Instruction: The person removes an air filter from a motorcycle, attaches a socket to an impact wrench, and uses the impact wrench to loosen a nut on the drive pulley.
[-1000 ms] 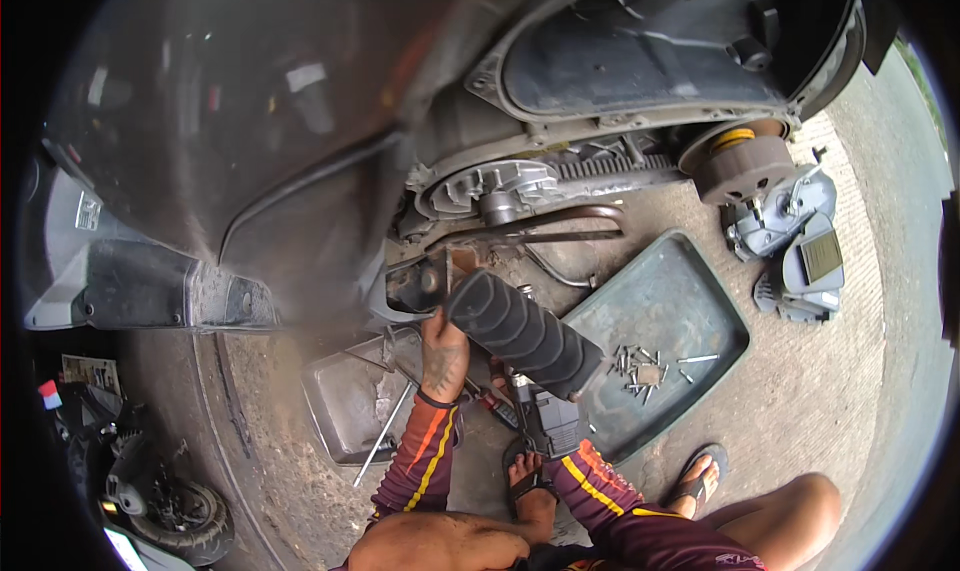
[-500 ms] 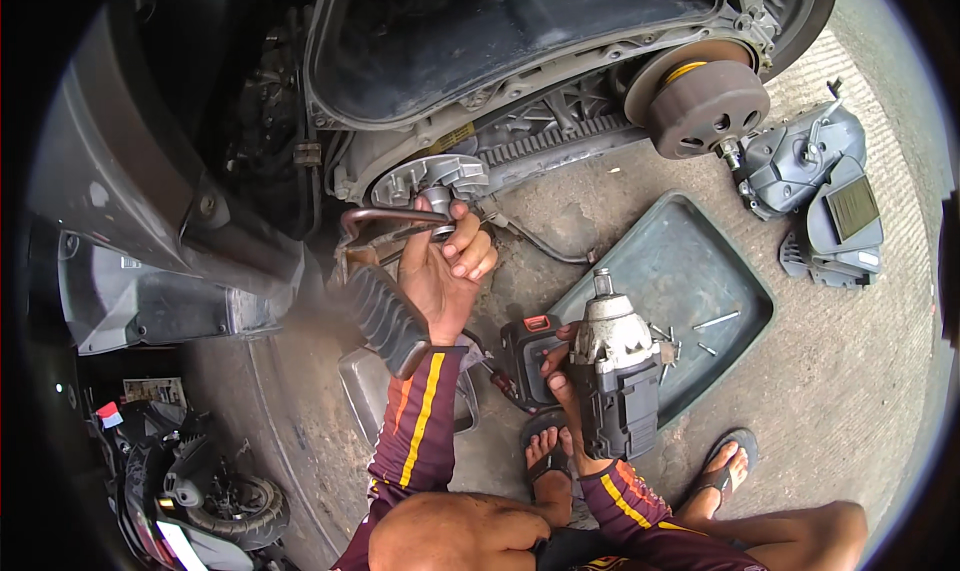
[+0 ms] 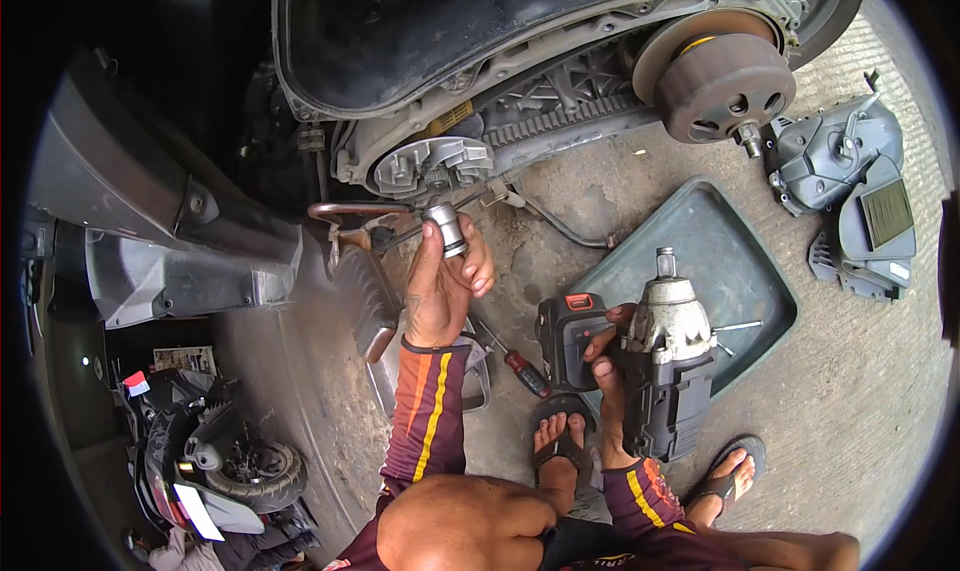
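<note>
Between the fingertips of my left hand (image 3: 446, 283) is a shiny metal socket (image 3: 441, 229), held just below the finned pulley (image 3: 430, 165) of the opened belt drive. My right hand (image 3: 615, 381) grips a cordless impact wrench (image 3: 668, 361) with a silver nose and black body. Its bare square drive points away from me. A toothed belt (image 3: 565, 123) runs from the finned pulley to the brown clutch bell (image 3: 722, 89), whose shaft end sticks out toward me.
Beneath the impact wrench lies a grey-green tray (image 3: 745, 261) with bolts in it. A black battery pack (image 3: 575, 336) and a screwdriver (image 3: 525, 373) are near my foot. Removed covers (image 3: 840, 156) rest at the right. A rubber footpeg (image 3: 362, 296) juts out by my left wrist.
My left hand has drawn the socket back from the finned pulley toward me. The impact wrench in my right hand appears slightly farther right, as the whole view has shifted.
</note>
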Available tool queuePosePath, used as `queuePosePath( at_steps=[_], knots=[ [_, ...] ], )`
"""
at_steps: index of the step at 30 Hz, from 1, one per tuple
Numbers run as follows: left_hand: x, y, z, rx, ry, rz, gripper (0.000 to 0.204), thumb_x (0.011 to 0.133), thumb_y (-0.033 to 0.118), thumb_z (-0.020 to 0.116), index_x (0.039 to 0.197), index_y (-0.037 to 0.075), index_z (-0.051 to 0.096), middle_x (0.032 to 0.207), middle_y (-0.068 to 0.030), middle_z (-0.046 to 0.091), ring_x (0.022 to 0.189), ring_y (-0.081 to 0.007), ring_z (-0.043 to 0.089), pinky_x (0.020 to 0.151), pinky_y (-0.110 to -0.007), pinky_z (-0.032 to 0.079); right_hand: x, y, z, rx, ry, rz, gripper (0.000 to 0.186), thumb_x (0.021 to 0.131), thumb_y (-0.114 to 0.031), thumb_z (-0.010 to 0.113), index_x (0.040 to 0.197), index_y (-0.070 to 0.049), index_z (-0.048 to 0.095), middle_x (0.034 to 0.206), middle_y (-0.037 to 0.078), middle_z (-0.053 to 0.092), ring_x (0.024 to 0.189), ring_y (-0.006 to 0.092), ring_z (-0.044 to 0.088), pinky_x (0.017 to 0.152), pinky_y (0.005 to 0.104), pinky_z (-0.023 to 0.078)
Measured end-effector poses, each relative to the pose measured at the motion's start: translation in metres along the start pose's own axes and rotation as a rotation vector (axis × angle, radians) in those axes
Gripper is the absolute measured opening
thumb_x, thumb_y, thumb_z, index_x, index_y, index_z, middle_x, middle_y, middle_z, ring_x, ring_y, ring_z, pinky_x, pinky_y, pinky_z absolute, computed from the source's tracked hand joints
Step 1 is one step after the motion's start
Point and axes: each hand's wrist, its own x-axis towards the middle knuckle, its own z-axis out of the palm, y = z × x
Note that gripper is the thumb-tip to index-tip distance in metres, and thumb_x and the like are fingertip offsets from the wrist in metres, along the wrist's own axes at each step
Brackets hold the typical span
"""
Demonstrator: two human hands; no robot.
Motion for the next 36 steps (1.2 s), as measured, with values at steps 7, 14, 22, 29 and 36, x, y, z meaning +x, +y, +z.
queuePosePath(
  at_steps=[7,14,22,29,36],
  knots=[
    [0.001,0.002,0.007,0.254,0.085,0.012,0.040,0.097,0.039,0.039,0.121,0.008,0.044,0.077,-0.0072,0.055,0.073,-0.0229,0.061,0.051,-0.029,0.045,-0.006,0.000,-0.003,-0.110,0.005,-0.093,0.064,0.074,-0.025,0.077,0.122,0.000,0.044,0.104,0.009,0.054,0.072,0.0132,0.056,0.067,0.0274,0.046],
    [0.025,0.010,0.007,0.164,0.228,-0.086,0.047,0.094,0.049,0.042,0.106,0.005,0.053,0.071,-0.0020,0.050,0.063,-0.0159,0.052,0.053,-0.028,0.040,-0.016,0.013,-0.004,-0.249,-0.034,-0.177,0.063,0.072,-0.023,0.078,0.120,0.001,0.046,0.106,0.010,0.054,0.071,0.0134,0.056,0.066,0.0271,0.046],
    [0.032,0.009,0.017,-0.174,0.286,-0.054,0.034,0.093,0.041,0.048,0.095,0.007,0.052,0.073,0.0003,0.048,0.069,-0.0132,0.046,0.058,-0.028,0.037,-0.020,0.003,0.006,-0.113,-0.002,-0.096,0.066,0.073,-0.021,0.077,0.125,0.000,0.043,0.108,0.011,0.054,0.073,0.0132,0.056,0.066,0.0275,0.047],
    [0.035,0.003,0.018,-0.461,0.225,-0.059,0.033,0.094,0.039,0.045,0.091,0.006,0.051,0.072,-0.0007,0.046,0.070,-0.0143,0.043,0.059,-0.029,0.035,-0.018,0.005,0.005,-0.091,0.002,-0.056,0.065,0.075,-0.018,0.075,0.128,0.000,0.041,0.109,0.011,0.053,0.074,0.0131,0.056,0.067,0.0280,0.047],
    [0.030,0.014,0.017,-0.200,0.242,-0.112,0.039,0.096,0.042,0.041,0.095,0.005,0.052,0.073,-0.0012,0.046,0.066,-0.0139,0.045,0.055,-0.028,0.035,-0.019,0.011,0.005,-0.118,-0.011,-0.010,0.062,0.075,-0.019,0.075,0.124,0.000,0.044,0.108,0.011,0.054,0.074,0.0128,0.056,0.067,0.0275,0.047]
  ],
)
